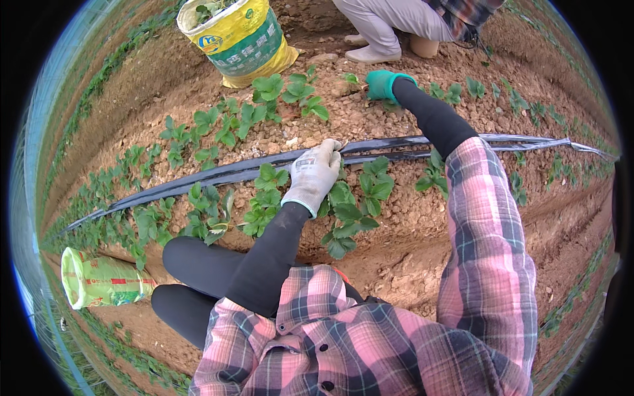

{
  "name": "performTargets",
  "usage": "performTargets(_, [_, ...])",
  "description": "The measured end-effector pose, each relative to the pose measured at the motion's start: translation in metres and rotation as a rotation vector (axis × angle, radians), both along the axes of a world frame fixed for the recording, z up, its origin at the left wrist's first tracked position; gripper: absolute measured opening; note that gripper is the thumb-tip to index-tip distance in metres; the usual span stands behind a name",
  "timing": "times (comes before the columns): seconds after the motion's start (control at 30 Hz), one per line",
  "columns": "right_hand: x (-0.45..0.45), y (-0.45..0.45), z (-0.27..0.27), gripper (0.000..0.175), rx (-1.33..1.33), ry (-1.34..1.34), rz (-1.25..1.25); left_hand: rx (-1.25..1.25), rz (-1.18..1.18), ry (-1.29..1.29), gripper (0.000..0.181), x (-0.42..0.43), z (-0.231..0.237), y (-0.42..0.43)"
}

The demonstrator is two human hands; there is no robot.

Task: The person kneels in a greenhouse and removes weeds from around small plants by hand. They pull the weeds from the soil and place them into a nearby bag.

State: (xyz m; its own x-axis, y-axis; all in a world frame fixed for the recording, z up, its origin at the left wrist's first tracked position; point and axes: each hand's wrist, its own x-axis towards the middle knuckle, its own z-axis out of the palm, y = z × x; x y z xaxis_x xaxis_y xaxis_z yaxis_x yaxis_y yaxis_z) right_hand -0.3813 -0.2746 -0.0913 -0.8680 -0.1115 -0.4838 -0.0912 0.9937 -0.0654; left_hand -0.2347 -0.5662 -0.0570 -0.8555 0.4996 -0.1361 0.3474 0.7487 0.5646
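My left hand [314, 171], in a pale grey glove with a light cuff, is over the black drip tapes [218, 173]. Its fingers are curled, and a small brown plant scrap [343, 145] sticks out at the fingertips. Farther out, my right hand [384, 85] wears a green glove and reaches down to the soil of the bed. A small strawberry plant [350, 78] shows just left of it; the right fingertips are mostly hidden. Leafy strawberry plants [346, 213] grow on the near side of the tapes, beside my left wrist.
A yellow and green woven sack [247, 47] holding leaves stands beyond the far plant row [247, 116]. At the left, a light green sack [106, 279] lies in the furrow by my knees. Across the bed, another person [391, 24] crouches in light trousers.
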Motion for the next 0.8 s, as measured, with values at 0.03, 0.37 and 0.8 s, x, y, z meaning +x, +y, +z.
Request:
performTargets(0.03, [-0.006, 0.007, -0.003, 0.034, 0.007, -0.079, -0.048, 0.006, -0.003, -0.003, 0.024, -0.001, 0.000, 0.001])
performTargets(0.37, [-0.005, 0.001, 0.034, 0.020, 0.146, -0.164, -0.044, 0.159, 0.063, -0.321, 0.027, -0.011, 0.012, -0.009])
performTargets(0.8, [0.280, -0.032, 0.184, 0.018, -1.440, 0.296, -0.750, 0.311, 0.068, -0.495, 0.008, -0.102, 0.050, -0.091])
